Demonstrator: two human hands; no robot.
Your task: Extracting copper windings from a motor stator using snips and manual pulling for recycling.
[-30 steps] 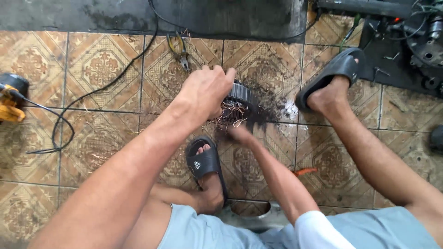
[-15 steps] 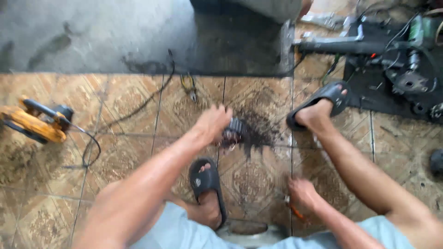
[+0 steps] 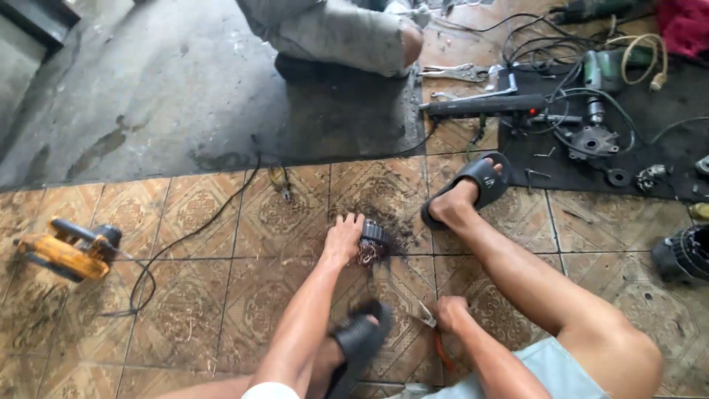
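Observation:
My left hand (image 3: 344, 238) rests on a small motor part with a dark ribbed body and tangled copper windings (image 3: 370, 246), holding it down on the patterned floor tiles. My right hand (image 3: 448, 311) is closed around a hand tool with an orange handle (image 3: 437, 334); its metal tip points toward the motor part from the near side. Dark debris lies on the tile around the motor part. My feet in black sandals (image 3: 474, 185) flank the spot.
A yellow power tool (image 3: 68, 253) with a black cord lies at the left. A black mat (image 3: 605, 140) at the upper right holds tools, cables and motor parts. Another person's bent leg (image 3: 347, 33) is at the top, on a grey concrete slab.
My right hand has left the windings, pulled back toward me and now holds the orange-handled tool. My left hand stays on the motor part. The view has lifted and widened.

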